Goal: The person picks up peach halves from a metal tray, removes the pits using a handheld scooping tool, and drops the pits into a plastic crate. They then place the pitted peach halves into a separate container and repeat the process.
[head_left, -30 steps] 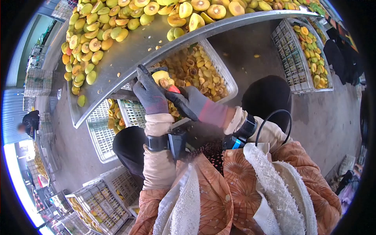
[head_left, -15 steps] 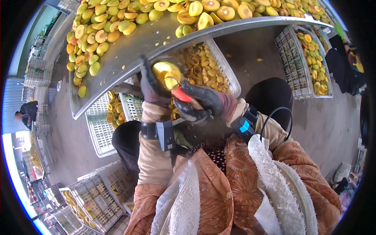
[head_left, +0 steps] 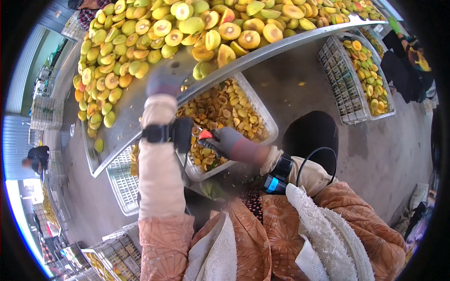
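My right hand (head_left: 232,143), in a dark glove, is closed around a red-handled coring tool (head_left: 205,134). In the earlier frame this tool shows a thin curved metal loop at its tip. Below it stands a white crate (head_left: 270,124) full of cut fruit pieces (head_left: 239,105). My left hand (head_left: 164,83), gloved too, is over the metal table (head_left: 119,136), close to a heap of halved yellow-green fruit (head_left: 112,80) that look like peaches. Motion smears its fingers, so whether it holds anything cannot be seen.
The table's raised metal edge (head_left: 281,46) runs between me and the heap. On the right stands a crate of fruit halves (head_left: 370,79), with a person (head_left: 398,70) beyond it. More crates (head_left: 119,255) sit at lower left; another person (head_left: 37,157) is far left.
My left hand has gone from holding a yellow fruit half against the tool to over the table, up and left. That fruit is no longer seen in it. The right hand, still gripping the tool, is lower.
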